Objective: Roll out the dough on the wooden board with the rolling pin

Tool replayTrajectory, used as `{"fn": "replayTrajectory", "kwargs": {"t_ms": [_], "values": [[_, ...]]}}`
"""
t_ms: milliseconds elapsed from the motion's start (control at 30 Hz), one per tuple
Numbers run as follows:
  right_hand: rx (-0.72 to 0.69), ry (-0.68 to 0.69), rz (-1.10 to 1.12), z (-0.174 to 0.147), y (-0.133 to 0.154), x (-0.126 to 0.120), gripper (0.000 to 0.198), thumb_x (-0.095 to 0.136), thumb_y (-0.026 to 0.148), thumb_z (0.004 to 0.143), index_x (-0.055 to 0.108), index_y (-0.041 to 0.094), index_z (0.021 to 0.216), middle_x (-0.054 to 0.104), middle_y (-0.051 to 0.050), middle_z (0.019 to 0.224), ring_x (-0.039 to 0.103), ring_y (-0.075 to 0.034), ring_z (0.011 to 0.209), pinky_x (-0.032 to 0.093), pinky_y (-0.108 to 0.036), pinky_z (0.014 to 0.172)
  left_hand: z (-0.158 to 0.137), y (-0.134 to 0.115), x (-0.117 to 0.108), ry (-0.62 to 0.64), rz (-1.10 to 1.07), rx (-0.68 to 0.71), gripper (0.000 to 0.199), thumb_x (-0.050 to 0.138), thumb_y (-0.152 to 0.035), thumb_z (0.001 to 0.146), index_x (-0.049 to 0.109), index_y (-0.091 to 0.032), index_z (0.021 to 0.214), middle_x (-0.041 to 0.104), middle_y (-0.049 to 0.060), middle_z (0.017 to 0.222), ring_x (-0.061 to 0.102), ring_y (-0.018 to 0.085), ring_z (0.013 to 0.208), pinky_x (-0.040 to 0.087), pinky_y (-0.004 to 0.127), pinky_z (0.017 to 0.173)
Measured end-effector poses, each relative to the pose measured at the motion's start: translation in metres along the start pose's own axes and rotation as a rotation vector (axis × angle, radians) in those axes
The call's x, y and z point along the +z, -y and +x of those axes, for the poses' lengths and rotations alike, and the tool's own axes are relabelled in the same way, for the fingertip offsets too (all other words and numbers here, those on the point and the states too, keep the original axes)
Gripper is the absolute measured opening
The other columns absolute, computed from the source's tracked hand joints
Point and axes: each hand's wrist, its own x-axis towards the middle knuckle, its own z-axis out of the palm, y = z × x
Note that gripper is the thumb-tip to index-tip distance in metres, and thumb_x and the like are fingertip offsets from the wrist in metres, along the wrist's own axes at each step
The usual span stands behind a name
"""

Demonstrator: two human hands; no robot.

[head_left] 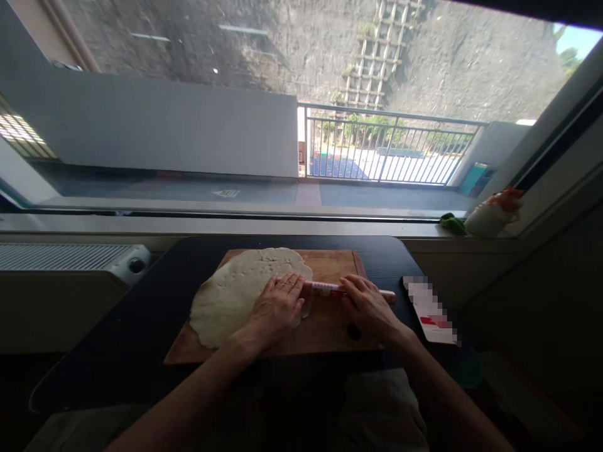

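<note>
Dough (235, 289), one sheet: pale, rolled broad and thin, edge uneven, surface dotted with small dents toward the far side. Lies on the left part of the board, reaching slightly past its left edge.

Board (332, 267), one: brown wood, flat on the desk, a round dark spot near its near right corner.

Rolling pin (325, 289), one: slim, with red and white print along the middle. Lies crosswise over the board, its left part at the dough's right side, its right end toward the board's right edge.

Left hand (279, 302): fingers together, laid over the pin's left part, above the dough; whether it grips, one cannot tell.

Right hand (370, 304): fingers curved over the pin near its right end, holding it.

Desk (136, 320): black, rounded corners, standing before a window.

Flat item (431, 311), one: pale with a red patch, partly blurred out; on the desk, right of the board.

White jug (490, 218), one, with an orange top, beside a green cloth (453, 223), both on the sill (235, 226).

Radiator (61, 257), one: white, left of the desk.
</note>
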Motion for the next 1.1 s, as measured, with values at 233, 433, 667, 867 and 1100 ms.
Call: {"fn": "replayTrajectory", "kwargs": {"t_ms": [233,433,667,867,1100], "values": [[-0.03,0.024,-0.034,-0.008,0.04,0.023,0.054,0.04,0.038,0.093,0.03,0.021,0.145,0.034,-0.006,0.149,0.023,-0.022,0.139,0.019,-0.044,0.113,-0.029,-0.011,-0.001,-0.008,0.075,0.034,0.049,0.033,-0.029,0.094,0.04,-0.014,0.139,0.036,0.011,0.147,0.031,0.025,0.137,0.015,0.049,0.115],[0.122,0.013,-0.08,0.032,0.026,0.022,0.055,0.038,0.044,0.093,0.04,0.012,0.138,0.04,-0.011,0.145,0.023,-0.026,0.139,0.017,-0.046,0.113,0.021,0.0,-0.001,0.076,0.015,-0.028,0.046,0.028,-0.029,0.095,0.045,-0.013,0.135,0.044,0.012,0.142,0.038,0.025,0.133,0.018,0.055,0.112],[-0.043,0.052,-0.052,-0.025,0.043,0.02,0.061,0.036,0.044,0.094,0.024,0.017,0.147,0.024,-0.008,0.152,0.017,-0.022,0.141,0.016,-0.042,0.115,-0.039,-0.01,-0.007,0.02,0.049,0.038,0.05,0.034,-0.032,0.093,0.04,-0.014,0.139,0.036,0.011,0.147,0.032,0.026,0.136,0.019,0.05,0.113],[0.097,0.042,-0.075,0.014,0.032,0.026,0.058,0.036,0.043,0.094,0.035,0.01,0.142,0.032,-0.012,0.149,0.019,-0.024,0.141,0.014,-0.044,0.114,0.006,-0.009,-0.004,0.068,0.058,-0.023,0.048,0.03,-0.03,0.094,0.045,-0.011,0.135,0.045,0.013,0.141,0.04,0.026,0.131,0.021,0.052,0.112],[0.009,0.025,-0.055,-0.018,0.043,0.019,0.056,0.035,0.04,0.095,0.031,0.013,0.144,0.029,-0.009,0.15,0.021,-0.022,0.14,0.017,-0.041,0.114,-0.019,-0.011,-0.008,0.054,0.088,-0.003,0.048,0.031,-0.03,0.094,0.044,-0.012,0.136,0.043,0.011,0.143,0.038,0.026,0.132,0.022,0.051,0.112]]}}
